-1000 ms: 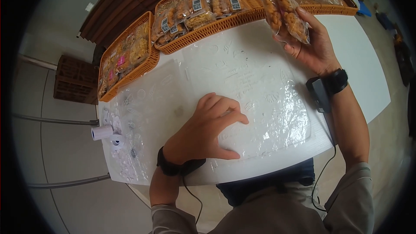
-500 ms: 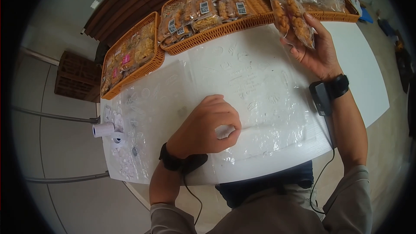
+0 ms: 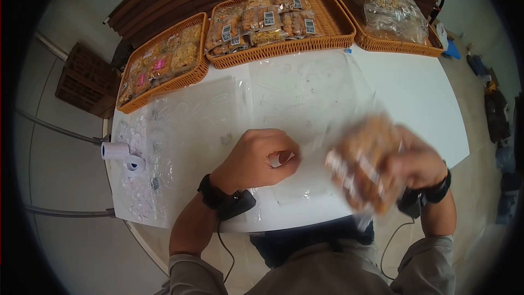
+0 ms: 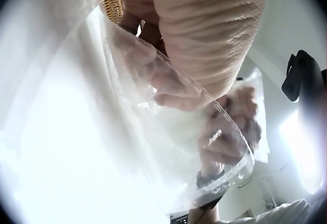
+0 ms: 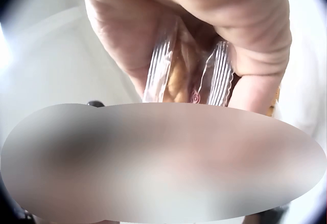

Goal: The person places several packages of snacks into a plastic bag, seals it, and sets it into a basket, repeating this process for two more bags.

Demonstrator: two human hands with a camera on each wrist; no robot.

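Observation:
In the head view my left hand (image 3: 248, 159) is over the near middle of the table, thumb and fingertips meeting in a ring. The left wrist view shows it pinching a clear plastic bag (image 4: 232, 175), whose film crosses in front of the fingers. My right hand (image 3: 419, 165) holds packets of brown twisted snacks (image 3: 367, 155) in clear wrappers, blurred by motion, to the right of the left hand. Up close in the right wrist view, the ridged wrapper ends (image 5: 159, 73) stand between thumb and fingers. Part of that view is blurred out.
Along the back stand a left wicker basket (image 3: 202, 68), a middle one (image 3: 333, 16) with labelled snack packets, and a right one (image 3: 404, 49) with clear bags. Flat clear bags (image 3: 191, 131) cover much of the white table. Label rolls (image 3: 115, 150) and paper scraps lie at the left edge.
My right hand has brought the snack packets from near the back baskets down toward my left hand. The left fingers were spread and have drawn together into a pinch.

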